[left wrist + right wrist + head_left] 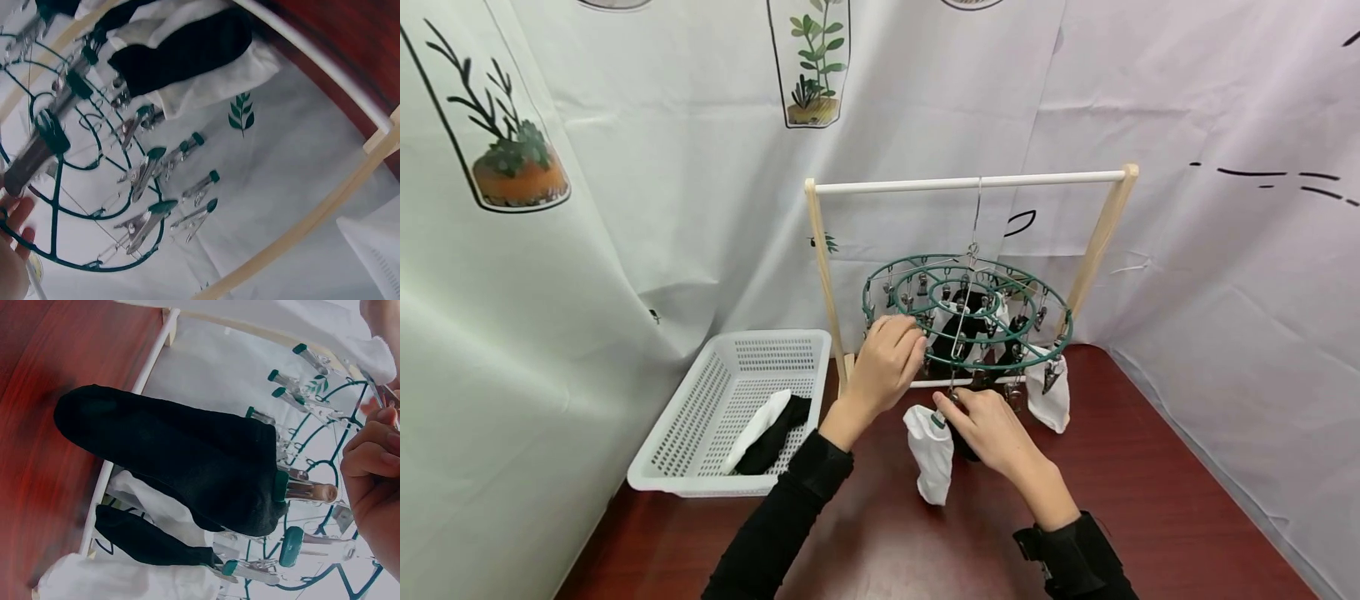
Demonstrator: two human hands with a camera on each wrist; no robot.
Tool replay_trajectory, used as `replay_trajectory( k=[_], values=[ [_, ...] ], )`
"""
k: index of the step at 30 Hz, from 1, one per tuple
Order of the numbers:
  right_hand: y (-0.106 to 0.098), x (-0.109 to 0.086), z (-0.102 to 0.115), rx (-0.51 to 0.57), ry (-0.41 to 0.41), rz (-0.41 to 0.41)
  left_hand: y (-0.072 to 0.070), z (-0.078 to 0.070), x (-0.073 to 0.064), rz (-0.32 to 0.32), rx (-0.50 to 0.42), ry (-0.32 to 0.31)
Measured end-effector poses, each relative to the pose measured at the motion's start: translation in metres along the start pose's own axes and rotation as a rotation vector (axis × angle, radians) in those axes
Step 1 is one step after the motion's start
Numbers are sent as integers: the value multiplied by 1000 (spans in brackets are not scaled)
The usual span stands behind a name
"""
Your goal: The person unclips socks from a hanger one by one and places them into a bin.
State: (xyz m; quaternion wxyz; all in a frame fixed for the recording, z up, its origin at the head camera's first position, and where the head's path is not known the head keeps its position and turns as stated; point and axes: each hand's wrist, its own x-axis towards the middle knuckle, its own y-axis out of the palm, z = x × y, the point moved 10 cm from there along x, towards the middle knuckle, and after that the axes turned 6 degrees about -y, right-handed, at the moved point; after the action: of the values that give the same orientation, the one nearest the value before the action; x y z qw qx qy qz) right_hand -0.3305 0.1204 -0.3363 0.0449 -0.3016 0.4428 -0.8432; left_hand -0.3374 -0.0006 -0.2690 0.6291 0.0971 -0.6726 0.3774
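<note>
A round green clip hanger [880,275] hangs tilted, with several metal clips. My left hand [883,362] holds its near left rim; in the left wrist view, only part of this hand [14,244] shows beside the rim and a clip [34,156]. My right hand [992,429] pinches a metal clip below the near rim. From that clip hangs a white sock [931,454], its cuff between the green-tipped jaws. The right wrist view shows the white sock [300,319] by my curled fingers [375,447]. A black sock [175,450] hangs clipped close by.
A white basket [662,417] on the left contains a white sock [756,429] and a black sock [775,437]. The hanger hooks onto a white rod [895,187] between wooden posts [1101,237]. More socks hang behind, including a white one [1048,396] at right.
</note>
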Motion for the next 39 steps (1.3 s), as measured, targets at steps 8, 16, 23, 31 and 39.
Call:
replay_trajectory(
  k=[8, 16, 23, 31, 39],
  values=[
    [3, 0, -5, 59, 22, 21, -34, -20, -48, -321, -293, -282],
    [2, -1, -8, 82, 39, 3, 17, -17, -126, -53, -697, -867],
    [2, 0, -8, 86, 16, -26, 64, -14, -163, 340, -996, -1111],
    [6, -1, -12, 108, 46, -14, 72, -11, -176, 395, -1157, -1186],
    [7, -1, -15, 113, 55, 2, 67, -11, -174, 367, -1117, -1163]
  ],
)
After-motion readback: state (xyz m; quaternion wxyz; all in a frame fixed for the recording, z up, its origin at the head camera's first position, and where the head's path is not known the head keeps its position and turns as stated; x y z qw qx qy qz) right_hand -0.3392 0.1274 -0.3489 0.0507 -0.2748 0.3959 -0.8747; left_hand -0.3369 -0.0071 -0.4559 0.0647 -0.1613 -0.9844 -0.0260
